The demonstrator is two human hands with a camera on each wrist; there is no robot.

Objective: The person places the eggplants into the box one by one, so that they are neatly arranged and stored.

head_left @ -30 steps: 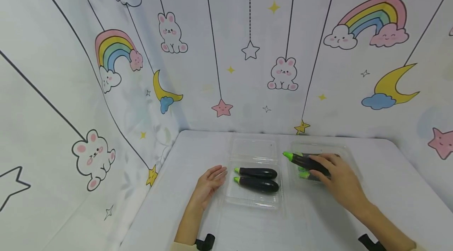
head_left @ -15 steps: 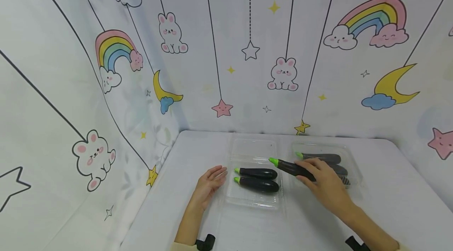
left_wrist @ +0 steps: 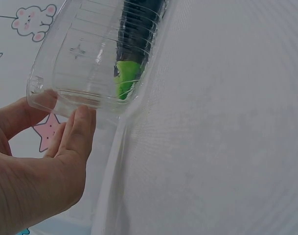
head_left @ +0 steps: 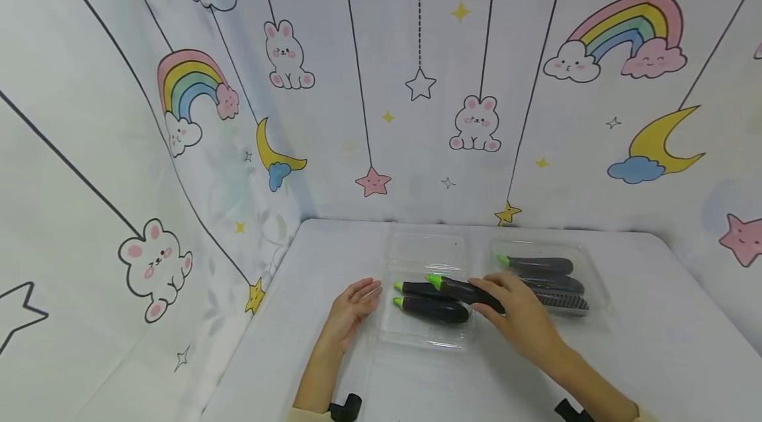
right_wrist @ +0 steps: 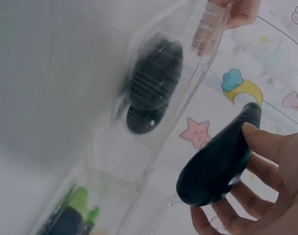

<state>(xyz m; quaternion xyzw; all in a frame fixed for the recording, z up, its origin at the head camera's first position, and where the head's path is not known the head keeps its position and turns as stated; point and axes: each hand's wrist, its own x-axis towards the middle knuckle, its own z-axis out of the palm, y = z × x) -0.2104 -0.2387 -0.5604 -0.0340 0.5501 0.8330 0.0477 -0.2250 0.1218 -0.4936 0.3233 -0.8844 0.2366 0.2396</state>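
Observation:
My right hand [head_left: 514, 313] grips a dark eggplant [head_left: 467, 291] with a bright green stem end pointing left. It is held over the right side of an open clear plastic clamshell box [head_left: 425, 340], overlapping an eggplant there in the head view. Two eggplants lie side by side in that box, the nearer one [head_left: 431, 310] in full view. The right wrist view shows thumb and fingers around the held eggplant [right_wrist: 219, 156]. My left hand [head_left: 355, 311] is at the box's left edge, fingers extended. In the left wrist view, its fingertips [left_wrist: 83, 115] meet the box's end wall [left_wrist: 65, 100].
A second clear plastic box [head_left: 595, 270] to the right holds several eggplants, the nearest seen through its ridged wall. The first box's lid [head_left: 426, 251] lies folded back toward the wall. Behind the white table [head_left: 333, 243] hangs a cartoon-printed cloth [head_left: 411, 144].
My right hand has carried the eggplant left, from over the right box to over the left one, uncovering the eggplants in the right box. My left hand has stayed in place.

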